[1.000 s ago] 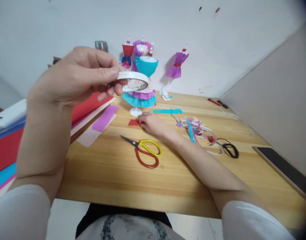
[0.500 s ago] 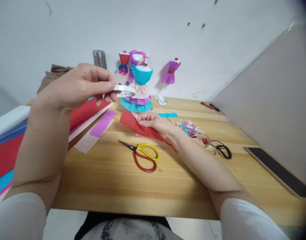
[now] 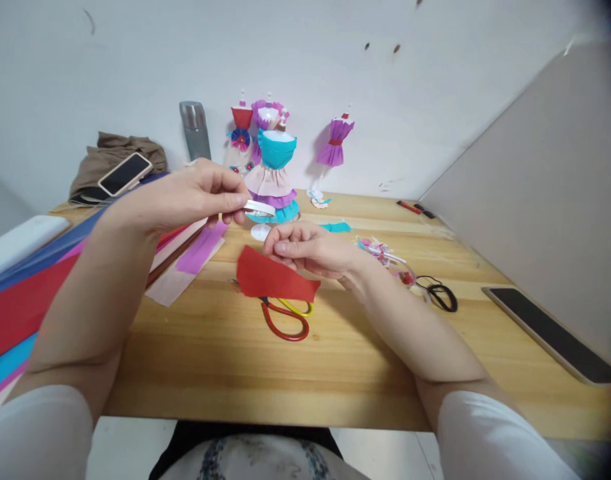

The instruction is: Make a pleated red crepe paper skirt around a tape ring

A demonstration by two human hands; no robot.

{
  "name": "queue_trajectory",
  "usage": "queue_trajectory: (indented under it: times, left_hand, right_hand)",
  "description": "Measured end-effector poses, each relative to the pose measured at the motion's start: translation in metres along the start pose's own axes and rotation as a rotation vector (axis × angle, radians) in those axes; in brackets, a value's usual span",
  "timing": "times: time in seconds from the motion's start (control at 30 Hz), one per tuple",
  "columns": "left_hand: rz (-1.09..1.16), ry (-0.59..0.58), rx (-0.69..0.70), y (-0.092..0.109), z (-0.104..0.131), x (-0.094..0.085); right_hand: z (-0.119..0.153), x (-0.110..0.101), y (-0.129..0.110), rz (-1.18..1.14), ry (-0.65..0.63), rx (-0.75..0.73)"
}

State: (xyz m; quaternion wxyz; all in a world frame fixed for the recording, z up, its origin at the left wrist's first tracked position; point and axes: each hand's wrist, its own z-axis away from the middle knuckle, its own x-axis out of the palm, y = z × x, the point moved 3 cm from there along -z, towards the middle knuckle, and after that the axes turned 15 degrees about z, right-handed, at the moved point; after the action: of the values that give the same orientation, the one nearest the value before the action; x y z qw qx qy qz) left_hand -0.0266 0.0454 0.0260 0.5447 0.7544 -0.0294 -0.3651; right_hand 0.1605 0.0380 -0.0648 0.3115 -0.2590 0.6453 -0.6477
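My left hand (image 3: pixel 200 197) pinches a thin roll of white tape (image 3: pixel 260 209) between thumb and fingertips, in front of the turquoise paper dress. Close by on the right, my right hand (image 3: pixel 305 248) has its fingers curled in, thumb against the index finger. Whether anything sits between those fingertips is too small to tell. A piece of red crepe paper (image 3: pixel 275 277) is just below that hand, seeming loose from it. It covers much of the scissors (image 3: pixel 288 327), whose red and yellow handles stick out underneath.
Small paper dresses on stands (image 3: pixel 278 150) line the wall, with a purple one (image 3: pixel 336 143) farther right. Coloured paper sheets (image 3: pixel 25 300) and strips (image 3: pixel 200 250) lie left. Paper scraps (image 3: pixel 380 253), a black cord (image 3: pixel 442 297) and a dark flat device (image 3: pixel 550 333) lie right.
My left hand has lowered the tape roll toward my right hand. The red paper, earlier held in my right hand, now lies lower and over the scissors. The view has shifted slightly.
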Motion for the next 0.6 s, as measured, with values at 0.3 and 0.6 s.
queue_trajectory:
  times: [0.3,0.6]
  left_hand:
    - [0.018,-0.001,-0.077,-0.005,-0.004,0.002]
    - [-0.029,-0.058,-0.021,0.006,0.001,0.002]
  right_hand:
    - [-0.002,0.024,0.002,0.516,0.014,-0.033]
    - [-0.016,-0.031,0.026,1.236,-0.102,-0.038]
